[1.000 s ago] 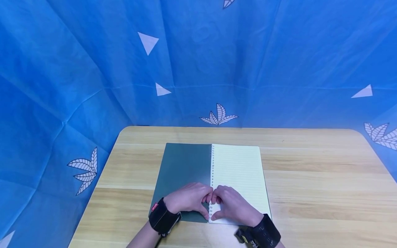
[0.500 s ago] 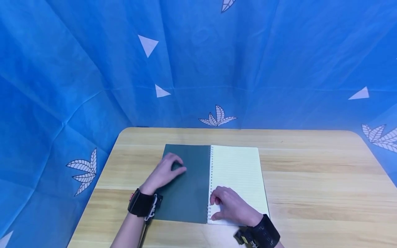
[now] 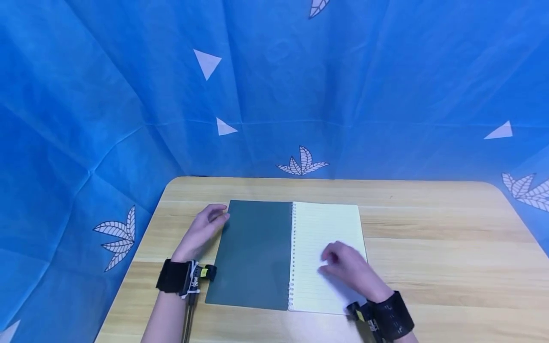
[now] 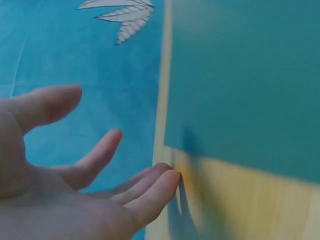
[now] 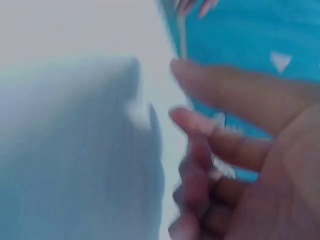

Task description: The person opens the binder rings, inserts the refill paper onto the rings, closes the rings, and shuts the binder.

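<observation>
A spiral notebook lies open on the table, its dark green cover (image 3: 256, 257) on the left and a lined cream page (image 3: 328, 224) on the right of the coil binding (image 3: 293, 247). My left hand (image 3: 201, 231) is at the cover's upper left edge, thumb and fingers parted and holding nothing. In the left wrist view its fingertips (image 4: 167, 175) come close to the cover's corner. Over the middle of the page is my right hand (image 3: 347, 264), fingers loosely bent with a gap to the thumb (image 5: 215, 90). Nothing sits between them in the right wrist view, which is blurred.
The light wood table (image 3: 429, 247) extends to both sides of the notebook. A blue cloth (image 3: 274, 85) with white leaf and triangle prints hangs behind the table and along its left side. Each wrist wears a black strap (image 3: 173, 276) with a small camera.
My left hand has moved from the binding across the cover to its upper left edge. The right hand has left the binding's lower end and shifted right and up over the page.
</observation>
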`<state>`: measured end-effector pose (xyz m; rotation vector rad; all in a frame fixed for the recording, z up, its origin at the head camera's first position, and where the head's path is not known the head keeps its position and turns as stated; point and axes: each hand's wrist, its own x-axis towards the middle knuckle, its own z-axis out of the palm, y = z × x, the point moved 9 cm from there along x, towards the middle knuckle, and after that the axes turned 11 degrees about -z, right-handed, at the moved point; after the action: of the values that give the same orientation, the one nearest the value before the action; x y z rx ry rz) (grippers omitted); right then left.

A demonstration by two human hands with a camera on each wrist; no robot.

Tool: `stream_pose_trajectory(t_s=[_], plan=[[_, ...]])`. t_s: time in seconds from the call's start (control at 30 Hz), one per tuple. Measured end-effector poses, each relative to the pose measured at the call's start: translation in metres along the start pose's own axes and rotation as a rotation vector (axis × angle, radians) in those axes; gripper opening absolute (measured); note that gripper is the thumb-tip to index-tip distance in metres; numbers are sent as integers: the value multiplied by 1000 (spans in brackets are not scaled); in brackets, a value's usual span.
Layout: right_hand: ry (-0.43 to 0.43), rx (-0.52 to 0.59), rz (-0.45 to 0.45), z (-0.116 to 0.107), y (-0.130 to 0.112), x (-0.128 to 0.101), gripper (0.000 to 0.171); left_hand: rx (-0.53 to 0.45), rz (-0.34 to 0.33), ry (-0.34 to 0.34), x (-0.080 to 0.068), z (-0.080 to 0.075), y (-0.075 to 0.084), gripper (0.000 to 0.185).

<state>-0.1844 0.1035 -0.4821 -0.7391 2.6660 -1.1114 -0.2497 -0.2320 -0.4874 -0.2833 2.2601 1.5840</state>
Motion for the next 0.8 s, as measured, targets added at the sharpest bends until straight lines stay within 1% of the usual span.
stream_pose_trajectory(t_s=[0.03,0.1,0.13,0.2,0.27,0.33,0.47,0.53,0.6,0.67,0.8], plan=[[22,-42,69,-8,10,-3,19,-42,4,-17,0,0,0,56],[36,-101,200,-20,29,-11,21,-110,-7,-39,-1,-1,-1,55],[29,-113,239,-24,35,-14,23,-140,-18,-48,0,0,-1,55],[17,-117,274,-27,43,-19,26,-185,-31,-64,0,0,-1,54],[8,-109,278,-28,46,-19,28,-221,-51,-65,1,0,-2,53],[7,-103,268,-29,47,-18,29,-237,-62,-51,2,-2,-3,53],[16,-105,258,-30,47,-18,29,-318,-83,-24,4,-9,-7,52],[16,-101,259,-31,47,-18,29,-373,-89,-40,4,-12,-9,54],[16,-96,262,-31,48,-18,28,-414,-92,-76,4,-15,-11,57],[14,-88,268,-30,49,-18,28,-427,-100,-128,4,-16,-14,59],[6,-71,288,-29,51,-20,28,-376,-91,-267,0,-17,-17,64]])
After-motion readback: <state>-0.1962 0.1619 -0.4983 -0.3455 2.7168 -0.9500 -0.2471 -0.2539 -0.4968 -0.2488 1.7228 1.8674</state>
